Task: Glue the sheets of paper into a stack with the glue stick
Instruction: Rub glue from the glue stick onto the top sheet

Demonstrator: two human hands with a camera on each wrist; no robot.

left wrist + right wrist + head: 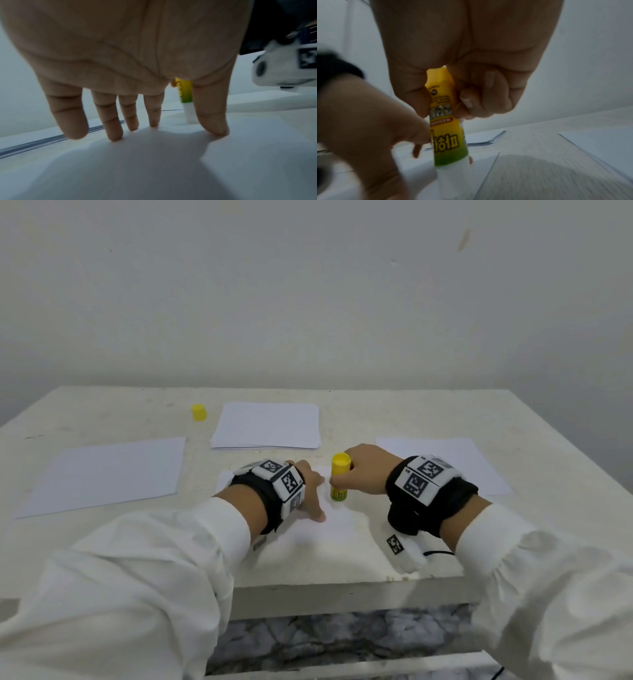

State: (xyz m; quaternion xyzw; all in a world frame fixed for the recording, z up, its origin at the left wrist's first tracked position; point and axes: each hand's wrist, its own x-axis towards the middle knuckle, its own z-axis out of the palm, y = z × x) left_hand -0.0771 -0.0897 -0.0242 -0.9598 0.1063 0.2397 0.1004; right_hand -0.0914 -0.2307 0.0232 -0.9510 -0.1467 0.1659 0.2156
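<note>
Plain off-white wall (308,285) fills the upper half of the head view, with a small brownish smear (464,240) at upper right. A white, scuffed table (394,412) stands against it, its near edge thick. Under the table a lower shelf edge (342,667) and grey-white marbled floor (342,635) show. Light is soft and even.

Mirrored Korean lettering on glue stick (447,135)
</note>
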